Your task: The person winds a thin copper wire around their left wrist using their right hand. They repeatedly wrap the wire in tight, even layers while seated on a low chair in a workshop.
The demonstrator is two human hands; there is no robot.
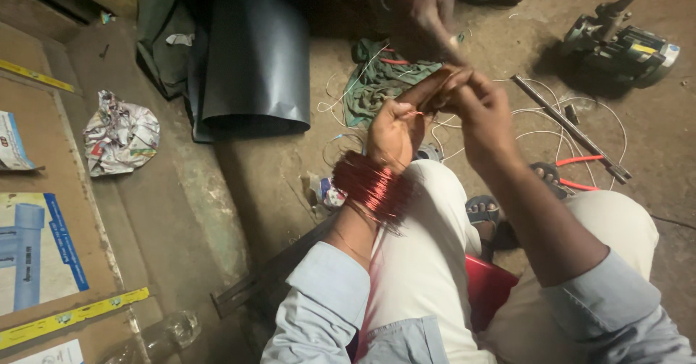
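A coil of thin red copper wire point(373, 186) is looped around my left wrist. My left hand point(391, 128) is raised with fingers pinched on a strand of that wire near the fingertips. My right hand point(482, 114) meets it from the right, fingers closed on the same wire end. Another person's hand point(420, 12) reaches in from the top, holding a small pale piece just above my fingers. I sit on a red stool point(489, 288), knees apart, in white trousers.
A rolled black sheet point(254, 59) lies at upper left, a green cloth with loose white wires point(373, 81) beside it. A metal bar point(569, 128) and a motor-like machine point(623, 45) sit at right. Crumpled paper point(119, 132) and cardboard boxes point(36, 212) lie on the left.
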